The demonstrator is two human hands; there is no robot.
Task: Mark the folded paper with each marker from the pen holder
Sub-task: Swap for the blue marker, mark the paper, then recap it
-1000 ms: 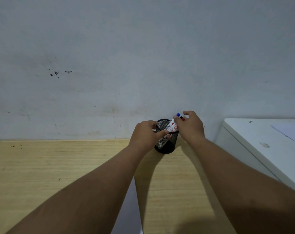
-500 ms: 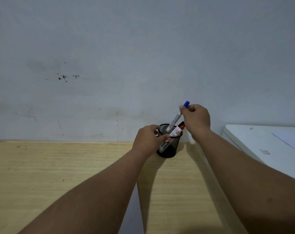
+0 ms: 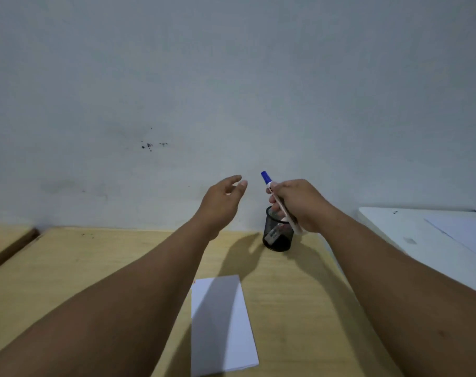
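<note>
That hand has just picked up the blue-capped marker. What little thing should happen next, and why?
Probably the open left hand should close on the blue cap and pull it off. The right hand grips the marker with its cap on, so it cannot yet mark the folded paper.

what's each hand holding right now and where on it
Right hand grips the blue-capped marker around the middle of its barrel, cap end up. Left hand is open, holding nothing.

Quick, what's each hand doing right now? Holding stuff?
Left hand: open, holding nothing, up in the air.
Right hand: closed around the blue-capped marker, above the pen holder.
</note>
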